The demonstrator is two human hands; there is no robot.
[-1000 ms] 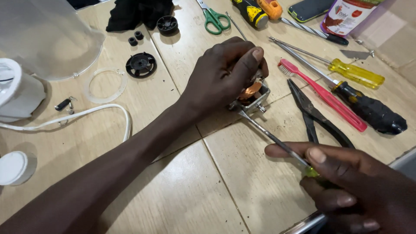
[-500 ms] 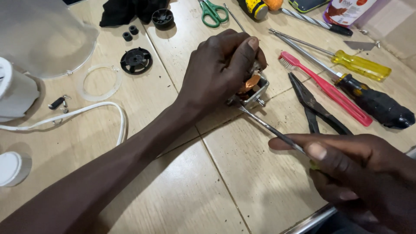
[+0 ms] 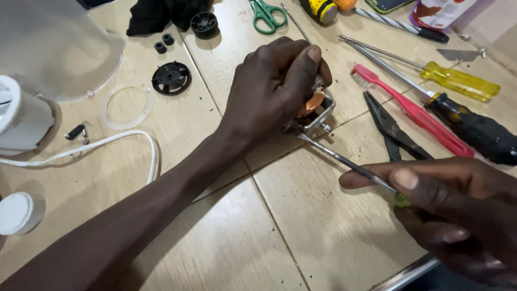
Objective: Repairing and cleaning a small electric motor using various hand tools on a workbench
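My left hand (image 3: pixel 274 86) grips a small electric motor (image 3: pixel 315 113) with copper windings and a metal frame, pressing it onto the tan tiled surface. My right hand (image 3: pixel 452 210) holds a thin green-handled screwdriver (image 3: pixel 344 160). Its metal shaft runs up and left, and the tip touches the lower edge of the motor frame. The screwdriver's handle is mostly hidden inside my fingers.
To the right lie black pliers (image 3: pixel 393 132), a red toothbrush (image 3: pixel 414 113), a yellow-handled screwdriver (image 3: pixel 458 81) and a black-handled one (image 3: pixel 474 129). Green scissors (image 3: pixel 266 13) lie at the top. A black round part (image 3: pixel 171 77), clear ring (image 3: pixel 127 106), white cord (image 3: pixel 107 143) and white appliance body (image 3: pixel 19 116) sit left.
The view has shifted slightly. My left hand stays on the motor, and my right hand keeps the screwdriver tip at the motor's lower edge with little movement.
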